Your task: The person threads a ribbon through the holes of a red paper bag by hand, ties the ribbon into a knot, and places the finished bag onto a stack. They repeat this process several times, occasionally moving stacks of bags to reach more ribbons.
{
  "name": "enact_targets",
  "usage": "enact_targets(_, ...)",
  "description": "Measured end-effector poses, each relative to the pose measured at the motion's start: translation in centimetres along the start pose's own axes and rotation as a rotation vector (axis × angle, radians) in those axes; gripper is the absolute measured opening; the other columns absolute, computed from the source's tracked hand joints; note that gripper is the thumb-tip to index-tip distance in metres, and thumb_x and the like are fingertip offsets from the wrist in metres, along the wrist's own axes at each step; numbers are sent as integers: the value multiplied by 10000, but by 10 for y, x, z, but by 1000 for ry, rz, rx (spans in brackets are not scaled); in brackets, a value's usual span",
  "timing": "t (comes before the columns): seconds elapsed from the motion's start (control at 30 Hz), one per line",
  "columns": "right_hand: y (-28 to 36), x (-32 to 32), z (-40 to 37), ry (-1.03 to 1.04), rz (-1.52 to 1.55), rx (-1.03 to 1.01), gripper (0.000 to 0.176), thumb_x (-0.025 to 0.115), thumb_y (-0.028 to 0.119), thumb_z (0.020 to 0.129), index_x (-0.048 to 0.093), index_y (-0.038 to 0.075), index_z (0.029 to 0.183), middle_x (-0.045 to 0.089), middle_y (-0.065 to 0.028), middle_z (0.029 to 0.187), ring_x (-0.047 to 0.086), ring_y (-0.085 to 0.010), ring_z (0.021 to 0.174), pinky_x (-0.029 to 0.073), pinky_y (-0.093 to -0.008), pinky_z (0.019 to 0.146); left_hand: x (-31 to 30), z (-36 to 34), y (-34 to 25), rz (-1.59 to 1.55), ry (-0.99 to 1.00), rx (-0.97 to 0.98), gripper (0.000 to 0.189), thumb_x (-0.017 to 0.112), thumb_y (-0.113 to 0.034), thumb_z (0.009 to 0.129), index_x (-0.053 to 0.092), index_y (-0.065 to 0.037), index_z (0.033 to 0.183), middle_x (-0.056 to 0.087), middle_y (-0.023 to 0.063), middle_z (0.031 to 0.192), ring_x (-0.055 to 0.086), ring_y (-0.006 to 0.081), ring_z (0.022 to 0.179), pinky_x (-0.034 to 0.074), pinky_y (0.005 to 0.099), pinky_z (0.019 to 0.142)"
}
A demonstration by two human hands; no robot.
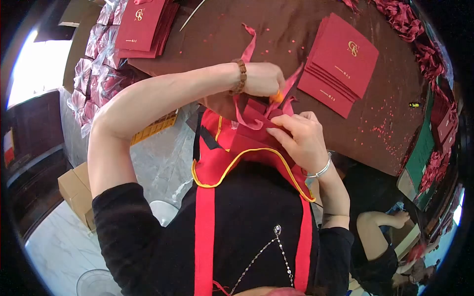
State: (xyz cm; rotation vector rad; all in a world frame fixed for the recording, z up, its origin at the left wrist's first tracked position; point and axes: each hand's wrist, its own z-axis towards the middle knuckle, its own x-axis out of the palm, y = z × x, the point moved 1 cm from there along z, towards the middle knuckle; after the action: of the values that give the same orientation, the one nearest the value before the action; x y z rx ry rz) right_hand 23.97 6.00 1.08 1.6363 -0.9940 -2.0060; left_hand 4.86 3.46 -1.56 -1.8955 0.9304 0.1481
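Note:
My left hand (pixel 261 79), with a wooden bead bracelet at the wrist, is closed on a small orange object (pixel 278 97), mostly hidden by the fingers. Just below and to the right, my right hand (pixel 302 138), wearing a silver bangle, pinches the edge of a dark red paper bag (pixel 253 134). Pink-red ribbon (pixel 242 117) loops over the bag and between both hands, and one loose end rises above my left wrist. The bag lies against the red apron (pixel 212 170) with yellow trim.
Stacks of red bags lie on the brown-covered table (pixel 212 59): one at right (pixel 353 54), one at upper left (pixel 140 24). Bunched ribbons (pixel 405 22) line the right edge beside red specks. Plastic-wrapped items (pixel 91 93) are at left. Another person's leg (pixel 371 234) shows at lower right.

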Motion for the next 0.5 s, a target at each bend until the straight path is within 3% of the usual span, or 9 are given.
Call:
enact_targets(0.1,-2,-1,1,30,-35,32,136,649,223,791,644,104,857,596,-100,630,566,-273,608,387,-363,634,-8,-6,1,235,-523,97,195,556,-204,840,638,-30,876,560,147,885,563,315,885,451,384,755)
enact_targets(0.2,-18,8,0,-10,-16,99,158,649,209,786,640,86,886,619,-119,699,594,-292,681,418,-400,641,-24,-14,12,129,-607,50,216,543,-228,860,630,-39,918,598,165,919,578,335,892,459,382,766)
enact_targets(0.27,-27,16,0,-55,-34,86,178,662,188,777,640,57,895,621,-129,719,589,-299,683,429,-389,657,-33,-27,24,317,-792,-33,230,542,-253,869,621,-56,959,619,167,934,592,339,890,466,398,749)
enact_targets(0.33,-30,18,-1,-51,-54,106,238,678,155,764,629,16,951,617,-142,789,577,-306,747,446,-383,703,-40,-46,30,417,-996,-103,258,522,-312,885,600,-73,942,634,155,818,613,358,784,481,430,658)
enact_targets(0.4,-28,17,-2,-103,-53,110,257,681,148,760,620,18,974,609,-137,830,567,-306,795,444,-379,727,-40,-61,34,561,-835,-444,296,508,-364,883,596,-85,926,635,159,751,618,365,718,483,450,627)
enact_targets(0.5,-30,21,-2,-232,-90,47,314,713,145,711,607,75,999,571,-61,893,519,-280,906,409,-372,768,-20,-65,45,589,-789,-516,316,519,-395,868,598,-93,918,651,155,774,630,350,725,483,463,631)
